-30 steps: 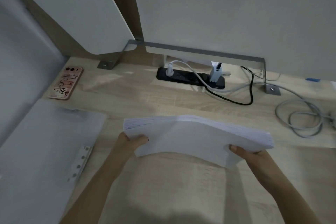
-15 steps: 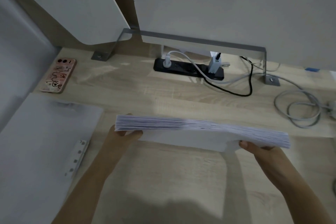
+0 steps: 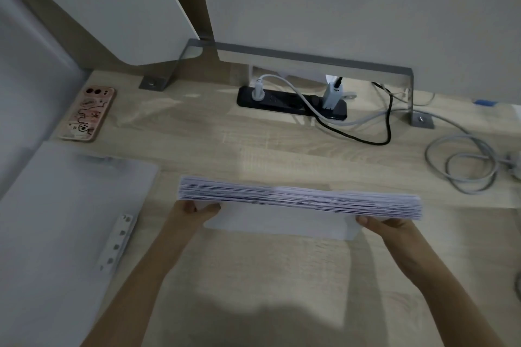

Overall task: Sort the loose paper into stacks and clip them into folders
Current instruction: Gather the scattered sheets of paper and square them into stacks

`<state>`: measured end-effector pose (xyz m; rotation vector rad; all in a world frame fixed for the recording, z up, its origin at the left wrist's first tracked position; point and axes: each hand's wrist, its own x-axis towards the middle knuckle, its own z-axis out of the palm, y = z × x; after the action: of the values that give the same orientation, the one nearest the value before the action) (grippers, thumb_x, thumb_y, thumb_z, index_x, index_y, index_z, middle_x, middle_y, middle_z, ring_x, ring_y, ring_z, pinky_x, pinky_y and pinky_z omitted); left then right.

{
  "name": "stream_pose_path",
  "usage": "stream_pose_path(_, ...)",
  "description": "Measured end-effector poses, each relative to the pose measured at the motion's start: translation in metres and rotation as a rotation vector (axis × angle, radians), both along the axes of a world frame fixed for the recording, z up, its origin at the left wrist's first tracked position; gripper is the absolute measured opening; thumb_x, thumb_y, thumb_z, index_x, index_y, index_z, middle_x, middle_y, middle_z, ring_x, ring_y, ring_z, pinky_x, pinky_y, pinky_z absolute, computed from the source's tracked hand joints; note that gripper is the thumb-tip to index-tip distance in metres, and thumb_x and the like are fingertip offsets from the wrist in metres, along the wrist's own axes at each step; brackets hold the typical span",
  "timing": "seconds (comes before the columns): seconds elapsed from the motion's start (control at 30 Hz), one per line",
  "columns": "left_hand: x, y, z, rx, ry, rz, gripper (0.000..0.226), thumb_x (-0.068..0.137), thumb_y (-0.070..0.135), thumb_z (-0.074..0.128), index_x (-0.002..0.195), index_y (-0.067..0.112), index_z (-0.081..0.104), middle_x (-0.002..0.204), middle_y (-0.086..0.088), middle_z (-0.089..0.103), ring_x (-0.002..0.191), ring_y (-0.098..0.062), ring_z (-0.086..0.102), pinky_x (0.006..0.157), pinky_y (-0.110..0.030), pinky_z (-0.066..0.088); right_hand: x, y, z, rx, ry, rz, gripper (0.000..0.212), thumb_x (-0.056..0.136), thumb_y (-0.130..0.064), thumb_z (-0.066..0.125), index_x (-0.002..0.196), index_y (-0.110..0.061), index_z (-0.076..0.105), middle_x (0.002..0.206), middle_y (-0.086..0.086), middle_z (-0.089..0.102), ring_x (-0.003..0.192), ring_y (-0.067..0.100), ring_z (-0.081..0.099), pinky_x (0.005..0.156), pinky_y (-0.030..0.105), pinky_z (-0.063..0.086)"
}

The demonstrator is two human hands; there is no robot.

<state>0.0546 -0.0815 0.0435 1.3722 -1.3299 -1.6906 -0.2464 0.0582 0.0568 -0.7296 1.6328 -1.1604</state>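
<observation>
A thick stack of white paper (image 3: 298, 200) stands on its long edge on the wooden desk (image 3: 253, 276), its top edge facing me. My left hand (image 3: 191, 213) grips the stack's left end, thumb on the near face. My right hand (image 3: 386, 227) grips the right end the same way. A white open folder (image 3: 56, 220) lies flat at the left, and its white clip strip (image 3: 117, 242) with several holes lies along its right side.
A phone in a pink case (image 3: 88, 113) lies at the back left. A black power strip (image 3: 293, 103) with plugs sits at the back centre under a grey metal bracket (image 3: 310, 58). Coiled grey cable (image 3: 462, 163) lies at the right.
Both hands have tipped the stack from lying slanted and sagging to standing upright on its edge, and the sheets now line up squarer.
</observation>
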Motion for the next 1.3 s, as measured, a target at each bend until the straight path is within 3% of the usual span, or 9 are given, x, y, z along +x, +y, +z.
stream_pose_path(0.3, -0.005, -0.024, 0.013, 0.03, -0.107, -0.1, 0.024, 0.08, 0.012, 0.068, 0.098, 0.027, 0.063, 0.084, 0.014, 0.072, 0.074, 0.005, 0.067, 0.062, -0.013, 0.051, -0.004, -0.015, 0.024, 0.05, 0.036, -0.035, 0.074, 0.035, -0.064, 0.081, 0.094, -0.02, 0.072, 0.096, -0.001, 0.075, 0.086, 0.015, 0.071, 0.071, 0.027, 0.057)
stream_pose_path(0.43, -0.002, -0.022, 0.024, 0.249, 0.049, -0.104, 0.018, 0.087, 0.031, 0.058, 0.096, 0.021, 0.07, 0.088, 0.003, 0.074, 0.077, -0.015, 0.07, 0.066, -0.026, 0.05, 0.002, -0.012, 0.026, 0.153, -0.144, -0.037, 0.034, 0.075, -0.034, 0.07, 0.104, -0.017, 0.069, 0.101, 0.008, 0.074, 0.088, 0.027, 0.071, 0.083, 0.045, 0.053)
stream_pose_path(0.5, 0.005, -0.018, 0.025, 0.404, 0.204, -0.054, 0.037, 0.084, 0.05, 0.054, 0.09, 0.018, 0.072, 0.08, -0.002, 0.066, 0.071, -0.017, 0.062, 0.062, -0.028, 0.046, 0.006, -0.005, 0.02, 0.225, -0.288, -0.078, 0.03, 0.083, -0.02, 0.061, 0.112, -0.013, 0.065, 0.105, 0.01, 0.072, 0.092, 0.029, 0.07, 0.08, 0.042, 0.056)
stream_pose_path(0.63, 0.016, -0.006, 0.017, 0.628, 0.533, 0.158, 0.083, 0.06, 0.08, 0.046, 0.111, 0.018, 0.07, 0.115, -0.005, 0.069, 0.1, -0.026, 0.067, 0.078, -0.039, 0.055, 0.022, 0.01, 0.011, 0.237, -0.516, -0.161, 0.034, 0.086, -0.021, 0.053, 0.118, -0.012, 0.06, 0.111, 0.013, 0.07, 0.096, 0.033, 0.068, 0.067, 0.039, 0.059)
stream_pose_path(0.77, -0.004, 0.011, 0.017, 0.519, 0.624, 0.248, 0.071, 0.063, 0.077, 0.051, 0.094, 0.017, 0.072, 0.095, -0.007, 0.07, 0.085, -0.029, 0.064, 0.076, -0.038, 0.052, 0.044, 0.019, 0.0, 0.144, -0.608, -0.282, 0.036, 0.085, -0.019, 0.052, 0.119, -0.011, 0.059, 0.114, 0.012, 0.069, 0.1, 0.03, 0.067, 0.077, 0.041, 0.058)
stream_pose_path(0.9, -0.038, 0.03, 0.014, 0.36, 0.273, 0.238, 0.023, 0.088, 0.04, 0.052, 0.095, 0.026, 0.068, 0.089, 0.003, 0.062, 0.075, -0.016, 0.054, 0.066, -0.03, 0.048, 0.063, 0.024, -0.004, 0.101, -0.618, -0.335, 0.043, 0.079, -0.016, 0.056, 0.123, -0.013, 0.057, 0.121, 0.01, 0.066, 0.11, 0.028, 0.062, 0.091, 0.044, 0.052)
stream_pose_path(1.07, -0.052, 0.039, 0.004, 0.209, 0.013, 0.366, 0.029, 0.095, 0.014, 0.045, 0.122, 0.02, 0.055, 0.115, 0.002, 0.064, 0.106, -0.019, 0.06, 0.096, -0.042, 0.046, 0.066, 0.036, 0.0, 0.156, -0.744, -0.271, 0.077, 0.047, -0.004, 0.087, 0.118, -0.007, 0.057, 0.116, 0.014, 0.068, 0.097, 0.026, 0.069, 0.075, 0.039, 0.059)
stream_pose_path(1.2, -0.046, 0.036, 0.016, 0.01, 0.08, 0.27, 0.033, 0.095, 0.01, 0.045, 0.116, 0.035, 0.053, 0.109, 0.026, 0.059, 0.1, 0.012, 0.057, 0.086, -0.016, 0.041, 0.038, 0.044, 0.01, 0.165, -0.696, -0.167, 0.096, 0.034, -0.02, 0.094, 0.123, -0.01, 0.058, 0.122, 0.014, 0.064, 0.107, 0.028, 0.064, 0.073, 0.034, 0.058)
stream_pose_path(1.3, -0.041, 0.03, 0.029, -0.074, 0.104, 0.14, 0.03, 0.093, 0.011, 0.051, 0.112, 0.034, 0.055, 0.107, 0.027, 0.065, 0.104, 0.012, 0.056, 0.087, -0.009, 0.042, 0.023, 0.037, 0.021, 0.151, -0.629, -0.124, 0.092, 0.039, -0.03, 0.092, 0.124, -0.019, 0.059, 0.119, 0.013, 0.066, 0.099, 0.025, 0.068, 0.072, 0.029, 0.058)
